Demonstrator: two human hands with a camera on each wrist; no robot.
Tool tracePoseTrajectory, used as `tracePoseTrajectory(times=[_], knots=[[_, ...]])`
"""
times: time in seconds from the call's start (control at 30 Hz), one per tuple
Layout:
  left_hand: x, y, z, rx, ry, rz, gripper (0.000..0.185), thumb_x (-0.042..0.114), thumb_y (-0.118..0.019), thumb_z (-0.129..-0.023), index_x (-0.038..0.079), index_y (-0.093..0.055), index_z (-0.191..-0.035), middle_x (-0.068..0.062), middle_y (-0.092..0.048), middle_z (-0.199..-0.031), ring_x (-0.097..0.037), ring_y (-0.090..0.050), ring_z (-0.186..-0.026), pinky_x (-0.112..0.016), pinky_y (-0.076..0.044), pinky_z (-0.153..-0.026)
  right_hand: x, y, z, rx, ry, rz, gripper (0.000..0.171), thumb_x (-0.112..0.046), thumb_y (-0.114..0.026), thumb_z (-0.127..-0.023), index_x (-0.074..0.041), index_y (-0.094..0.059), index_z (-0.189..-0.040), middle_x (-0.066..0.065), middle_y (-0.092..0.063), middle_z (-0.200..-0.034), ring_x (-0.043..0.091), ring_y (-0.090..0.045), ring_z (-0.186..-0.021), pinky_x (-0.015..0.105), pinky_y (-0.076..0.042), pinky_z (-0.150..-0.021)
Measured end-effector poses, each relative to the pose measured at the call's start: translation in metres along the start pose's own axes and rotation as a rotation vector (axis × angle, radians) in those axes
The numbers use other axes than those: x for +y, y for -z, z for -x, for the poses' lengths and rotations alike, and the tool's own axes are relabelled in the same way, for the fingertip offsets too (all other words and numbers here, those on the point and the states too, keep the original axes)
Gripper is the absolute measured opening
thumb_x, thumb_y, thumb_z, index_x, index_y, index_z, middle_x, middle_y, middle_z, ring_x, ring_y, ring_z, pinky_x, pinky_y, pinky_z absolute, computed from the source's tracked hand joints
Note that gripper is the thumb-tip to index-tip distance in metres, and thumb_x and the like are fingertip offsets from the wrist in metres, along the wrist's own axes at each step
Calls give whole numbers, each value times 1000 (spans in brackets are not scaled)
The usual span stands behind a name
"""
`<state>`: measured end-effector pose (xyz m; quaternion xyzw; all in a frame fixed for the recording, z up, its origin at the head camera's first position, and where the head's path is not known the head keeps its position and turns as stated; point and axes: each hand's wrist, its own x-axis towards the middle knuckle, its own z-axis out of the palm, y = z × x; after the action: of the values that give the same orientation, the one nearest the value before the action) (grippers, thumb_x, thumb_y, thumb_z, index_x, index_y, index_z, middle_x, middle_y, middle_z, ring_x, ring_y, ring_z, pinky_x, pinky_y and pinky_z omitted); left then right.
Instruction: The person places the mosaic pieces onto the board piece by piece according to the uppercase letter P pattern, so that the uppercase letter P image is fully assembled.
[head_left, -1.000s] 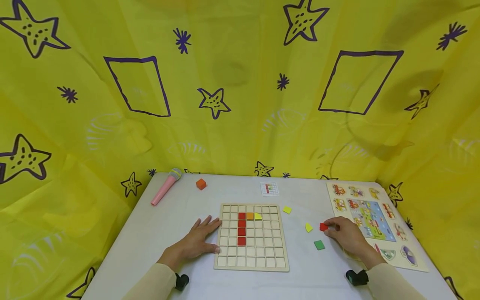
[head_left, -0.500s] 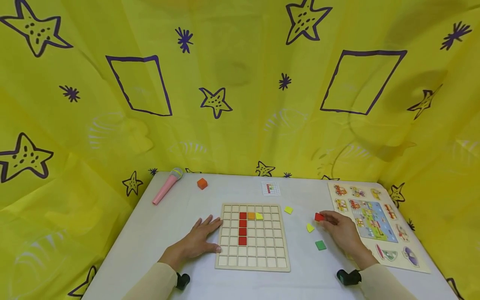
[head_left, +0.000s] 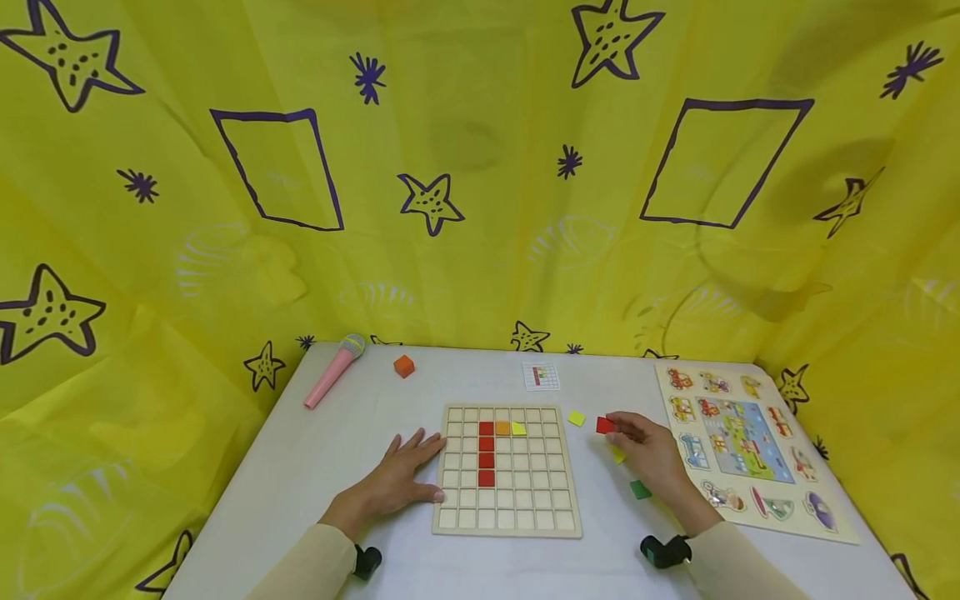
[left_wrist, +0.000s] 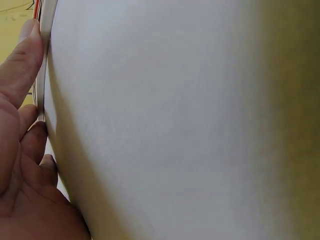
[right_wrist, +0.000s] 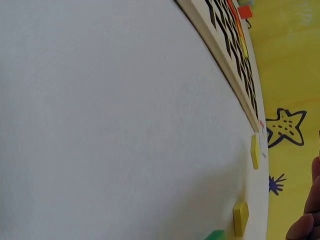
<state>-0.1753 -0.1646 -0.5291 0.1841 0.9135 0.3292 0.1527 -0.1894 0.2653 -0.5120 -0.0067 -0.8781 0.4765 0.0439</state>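
My right hand pinches a red square tile above the table, right of the wooden grid board. Below it lie a yellow tile, partly covered by the fingers, and a green square tile. Another yellow tile sits just left of the held one. With fingers spread, my left hand rests flat on the table, its thumb and fingertips at the board's left edge. The board holds a column of red tiles, an orange tile and a yellow cut-corner tile.
A small printed pattern card lies behind the board. At the back left are a pink microphone and an orange cube. A wooden picture puzzle covers the right side. A yellow patterned curtain surrounds the table.
My right hand has carried the red tile leftward and a little away from me, off the puzzle's side toward the board. The left hand stays in place.
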Motion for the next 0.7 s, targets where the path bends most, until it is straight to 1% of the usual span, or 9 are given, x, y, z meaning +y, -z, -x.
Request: tracePoseTrajectory(times=[0.1,0.2,0.3,0.47,0.6,0.7], knots=[[0,-1,-1,5,10,-18,90,42,-83,-88,13,-41,-163,-8,-37,-171,-36,-14,-164,-62,4,-132,-5,-5,0,3,13,-11,33,-6,-73,-99,-3,-71,-131,17,-75,-118,17,-65,-100,11,-55,-79],[0,-2,-1,2,22,-29,89,42,-82,-89,14,-41,-163,-6,-36,-172,-35,-13,-165,-61,4,-132,-9,-10,1,4,24,-50,32,-4,-73,-98,-2,-72,-130,17,-75,-116,14,-65,-97,12,-55,-79],[1,-1,-2,-2,19,-44,89,42,-81,-90,12,-41,-163,-7,-35,-172,-37,-12,-164,-63,4,-132,-12,-15,2,3,25,-87,32,-2,-74,-97,-2,-73,-129,17,-75,-113,11,-65,-95,13,-55,-78],[4,2,-5,-13,14,-88,89,43,-80,-91,11,-40,-163,-8,-34,-172,-39,-11,-164,-66,6,-131,-17,-24,3,0,6,-138,32,0,-75,-95,1,-73,-127,16,-74,-109,9,-64,-91,14,-56,-76],[5,4,-8,-23,30,-95,89,43,-80,-91,12,-40,-164,-6,-34,-172,-38,-10,-164,-66,7,-130,-21,-33,4,-3,-17,-193,32,2,-75,-94,4,-72,-126,18,-74,-108,8,-64,-90,14,-56,-75],[4,5,-10,-22,25,-95,89,43,-80,-90,13,-40,-164,-6,-35,-172,-39,-10,-164,-67,7,-130,-24,-40,5,-1,-29,-223,31,4,-76,-93,4,-72,-124,18,-75,-107,6,-65,-89,15,-56,-75]])
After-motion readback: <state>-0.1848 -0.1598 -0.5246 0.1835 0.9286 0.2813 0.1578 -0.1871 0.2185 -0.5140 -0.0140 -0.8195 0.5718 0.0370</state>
